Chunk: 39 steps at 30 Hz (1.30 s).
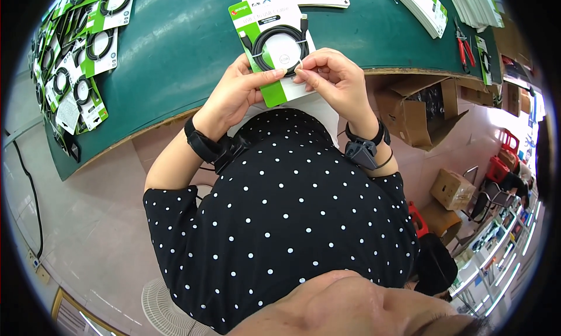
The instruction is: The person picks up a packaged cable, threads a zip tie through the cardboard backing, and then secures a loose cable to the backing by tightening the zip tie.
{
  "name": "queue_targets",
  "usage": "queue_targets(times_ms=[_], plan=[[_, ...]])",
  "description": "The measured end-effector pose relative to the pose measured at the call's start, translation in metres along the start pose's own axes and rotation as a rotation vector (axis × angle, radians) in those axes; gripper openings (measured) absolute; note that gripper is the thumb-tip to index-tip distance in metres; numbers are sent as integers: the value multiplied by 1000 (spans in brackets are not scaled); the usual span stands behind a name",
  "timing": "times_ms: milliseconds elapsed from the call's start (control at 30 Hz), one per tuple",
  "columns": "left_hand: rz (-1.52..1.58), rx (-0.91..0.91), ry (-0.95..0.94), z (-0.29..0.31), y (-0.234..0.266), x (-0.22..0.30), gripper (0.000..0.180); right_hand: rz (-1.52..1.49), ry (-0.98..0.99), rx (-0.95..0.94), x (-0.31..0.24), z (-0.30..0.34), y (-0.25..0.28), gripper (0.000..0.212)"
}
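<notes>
A white and green backing card (pixel 273 95) with a coiled black cable (pixel 258 42) on it is held up at the table's near edge. My left hand (pixel 234 96) grips the card's lower left, its thumb lying across the front below the coil. Thumb and forefinger of my right hand (pixel 339 78) are pinched on a thin white tie (pixel 301 63) at the coil's lower right. White ties also cross the coil at its left and right sides. Both cable plugs point upward. My fingers behind the card are hidden.
Several carded black cables (pixel 85 55) lie heaped on the green table (pixel 169 49) at the left. Stacked cards (pixel 418 11) and red-handled pliers (pixel 466 50) are at the right, beside another carded cable (pixel 484 61). An open carton (pixel 409 116) stands below the table's right edge.
</notes>
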State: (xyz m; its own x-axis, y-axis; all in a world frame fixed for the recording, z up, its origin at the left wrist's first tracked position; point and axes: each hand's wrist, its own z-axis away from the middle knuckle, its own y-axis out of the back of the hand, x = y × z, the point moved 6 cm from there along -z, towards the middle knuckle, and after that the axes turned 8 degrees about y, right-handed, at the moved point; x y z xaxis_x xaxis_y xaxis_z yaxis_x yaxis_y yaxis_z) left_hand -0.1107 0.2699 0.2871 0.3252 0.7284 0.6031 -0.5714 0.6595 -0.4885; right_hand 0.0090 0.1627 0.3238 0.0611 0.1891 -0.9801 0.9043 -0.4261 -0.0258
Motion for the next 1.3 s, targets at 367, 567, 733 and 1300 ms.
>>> queue_targets(times_ms=[367,567,733,1300], plan=[[2,-24,-2,1,-5,2,42,236,184,-1,-6,0,5,10],[4,-38,8,-3,-2,-2,41,299,205,-5,-6,0,3,10],[-1,-43,7,-8,1,-6,40,330,230,13,-7,0,4,10],[1,-21,-20,-7,-1,-6,35,420,229,-40,-11,1,1,11]])
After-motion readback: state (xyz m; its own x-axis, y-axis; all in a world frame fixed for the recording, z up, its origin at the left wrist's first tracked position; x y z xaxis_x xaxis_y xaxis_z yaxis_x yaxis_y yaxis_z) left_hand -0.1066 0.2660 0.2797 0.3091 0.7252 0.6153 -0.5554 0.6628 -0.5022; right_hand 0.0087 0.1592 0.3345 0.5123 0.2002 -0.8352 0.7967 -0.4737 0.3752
